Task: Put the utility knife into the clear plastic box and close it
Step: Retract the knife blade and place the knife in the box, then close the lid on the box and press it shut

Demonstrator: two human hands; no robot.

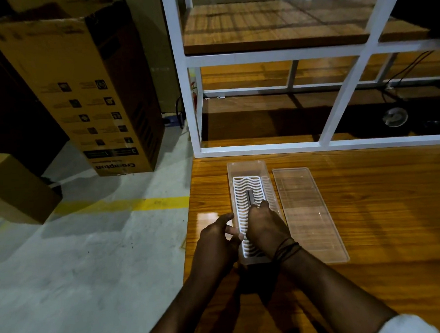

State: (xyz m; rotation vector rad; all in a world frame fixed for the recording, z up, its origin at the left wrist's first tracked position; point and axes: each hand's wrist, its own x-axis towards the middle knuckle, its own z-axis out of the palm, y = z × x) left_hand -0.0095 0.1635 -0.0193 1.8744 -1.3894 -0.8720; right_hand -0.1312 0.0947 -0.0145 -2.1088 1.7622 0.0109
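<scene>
A long clear plastic box [246, 166] lies on the wooden table with a white wavy-slotted insert [241, 188] in its bottom. A grey utility knife [250, 196] points away from me inside the box, its near end wrapped by my right hand [265, 224], which reaches down into the box. My left hand [217, 240] rests against the box's left wall near the front, fingers touching the rim. The clear lid [306, 212] lies flat on the table just right of the box.
The wooden table [372, 234] ends close to the box's left side, above a grey floor with a yellow line [118, 206]. A white-framed shelf [264, 148] stands behind the box. Cardboard cartons [80, 92] stand at the far left.
</scene>
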